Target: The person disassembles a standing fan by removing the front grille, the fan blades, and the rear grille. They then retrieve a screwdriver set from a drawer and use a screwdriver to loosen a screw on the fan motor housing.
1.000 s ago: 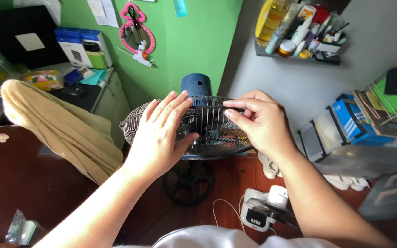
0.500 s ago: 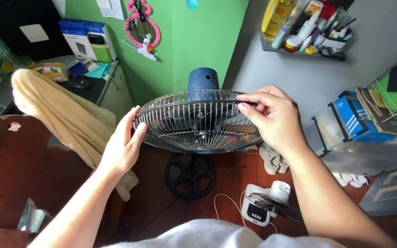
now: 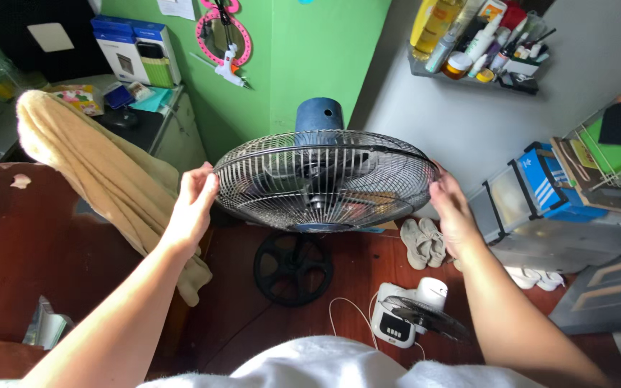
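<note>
Fan grille (image 3: 325,179): silver-grey wire, fine radial spokes with ring bands, dark rim.
Motor housing (image 3: 319,113): dull navy blue.
Fan base (image 3: 292,267): black, spoked wheel pattern.
Wall (image 3: 310,57): bright green; grey wall (image 3: 483,122) beside it.
Towel (image 3: 88,169): plain tan-beige.
Floor (image 3: 353,273): reddish-brown wood.
Small fan (image 3: 407,320): white body, dark grille.
Crate (image 3: 558,183): blue with white stripes.
Hanging mirror (image 3: 223,32): pink frame.
Boxes (image 3: 134,50): blue tops, white sides, one green panel.
Shoes (image 3: 425,241): pale grey-beige.
Shirt (image 3: 339,370): white.
Chair (image 3: 8,244): dark brown, peeling in pale flecks.

Both hands (image 3: 194,201) grip the fan guard (image 3: 325,179) rim.
</note>
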